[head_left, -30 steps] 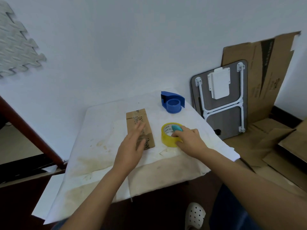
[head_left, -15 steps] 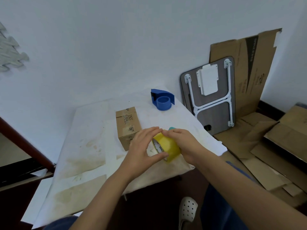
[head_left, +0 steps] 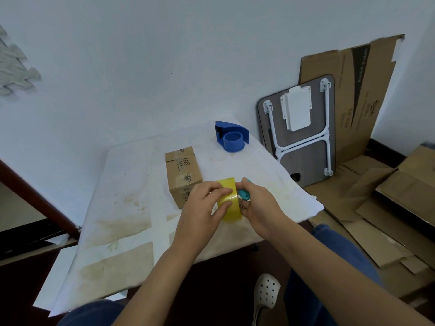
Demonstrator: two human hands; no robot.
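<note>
Two hands: left hand (head_left: 202, 207), right hand (head_left: 260, 208), fingers grasping tape (head_left: 230, 201).
Tape: above bench (head_left: 131, 184), near box (head_left: 183, 177).

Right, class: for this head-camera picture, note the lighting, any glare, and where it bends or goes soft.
Head view: even, soft light with a bluish cast on the wall, only faint shadows; a pale sheen on the yellow tape roll between the left hand and right hand; wide-angle bend tilts the leaning cardboard; the foam mat at the left edge is soft.
</note>
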